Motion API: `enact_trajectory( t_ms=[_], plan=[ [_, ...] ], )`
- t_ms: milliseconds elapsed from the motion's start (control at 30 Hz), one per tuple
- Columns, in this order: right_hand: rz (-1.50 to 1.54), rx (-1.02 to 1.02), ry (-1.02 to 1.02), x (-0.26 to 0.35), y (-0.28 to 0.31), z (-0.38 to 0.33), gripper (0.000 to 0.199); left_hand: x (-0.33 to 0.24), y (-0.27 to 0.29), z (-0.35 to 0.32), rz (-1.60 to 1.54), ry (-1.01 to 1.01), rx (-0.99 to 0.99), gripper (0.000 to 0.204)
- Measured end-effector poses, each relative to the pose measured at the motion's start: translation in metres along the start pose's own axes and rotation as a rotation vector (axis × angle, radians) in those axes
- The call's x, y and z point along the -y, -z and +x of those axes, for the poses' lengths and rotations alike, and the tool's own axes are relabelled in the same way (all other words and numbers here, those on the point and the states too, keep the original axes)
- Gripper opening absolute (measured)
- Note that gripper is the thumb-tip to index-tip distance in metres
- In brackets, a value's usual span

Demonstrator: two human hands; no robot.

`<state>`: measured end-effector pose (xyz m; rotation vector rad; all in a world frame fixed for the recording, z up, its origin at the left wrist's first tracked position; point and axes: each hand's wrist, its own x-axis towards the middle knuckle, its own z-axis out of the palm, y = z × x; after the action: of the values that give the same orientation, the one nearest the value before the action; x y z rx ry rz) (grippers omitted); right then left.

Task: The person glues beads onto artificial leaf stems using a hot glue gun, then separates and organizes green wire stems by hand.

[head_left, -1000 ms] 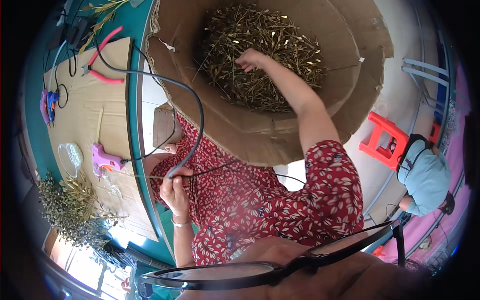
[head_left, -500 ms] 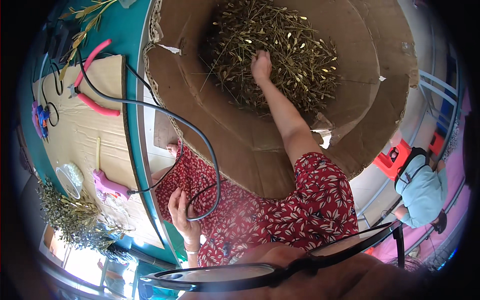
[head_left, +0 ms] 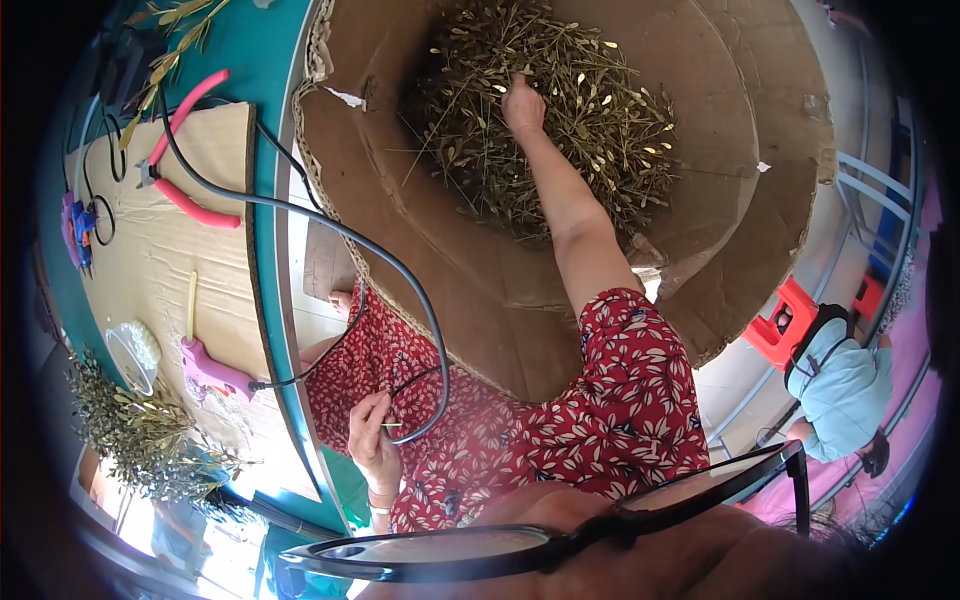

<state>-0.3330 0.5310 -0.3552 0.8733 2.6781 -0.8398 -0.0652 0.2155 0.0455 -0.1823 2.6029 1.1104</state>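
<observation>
A heap of gold-brown leafy sprigs (head_left: 590,130) fills the bottom of a large cardboard box (head_left: 400,260). Reaching into the box, my right hand (head_left: 523,108) has its fingers bent among the sprigs. Whatever those fingers pinch is lost among the leaves. Over my lap, my left hand (head_left: 375,440) is closed, and a short thin pale stem (head_left: 392,425) sticks out from its fingertips. A dark cable (head_left: 408,270) loops down close beside this hand.
A cardboard sheet (head_left: 215,270) on the green table to the left bears a purple glue gun (head_left: 212,370) and red-handled pliers (head_left: 165,155). A bunch of sprigs (head_left: 140,420) lies nearby. At right, a person (head_left: 840,380) sits by a red stool (head_left: 780,325).
My right hand has shifted slightly farther over the heap. The left fingers have drawn together, and a thin stem now shows at their tips.
</observation>
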Motion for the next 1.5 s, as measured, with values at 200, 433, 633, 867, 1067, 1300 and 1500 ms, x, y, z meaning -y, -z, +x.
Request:
enact_trajectory(
  t_ms=[200,433,633,867,1067,1300,1500],
  plan=[
    [0.105,0.008,0.082,-0.001,-0.005,0.020,0.028,-0.001,0.017,-0.015,-0.021,0.055,0.012,0.026],
    [0.236,-0.256,0.304,0.013,0.047,0.008,0.017,-0.002,0.065,-0.058,-0.271,0.378,-0.074,0.020],
    [0.757,-0.056,0.433,0.074,0.226,-0.024,0.017,-0.011,0.124,-0.033,-0.734,0.004,-0.257,0.026],
    [1.215,0.567,0.932,0.193,0.382,-0.131,0.018,-0.188,0.074,0.158,-0.647,-0.208,-0.026,0.041],
    [1.247,0.545,1.230,0.248,0.357,-0.143,0.019,-0.218,0.030,0.184,-0.921,-0.097,0.339,0.033],
    [0.966,0.427,0.375,0.150,0.198,-0.037,0.027,-0.191,0.078,0.183,-1.072,-0.153,0.208,0.019],
    [0.807,0.677,-0.469,0.093,0.051,-0.030,0.027,-0.174,0.096,0.173,-1.024,-0.078,0.071,0.022]
  ],
)
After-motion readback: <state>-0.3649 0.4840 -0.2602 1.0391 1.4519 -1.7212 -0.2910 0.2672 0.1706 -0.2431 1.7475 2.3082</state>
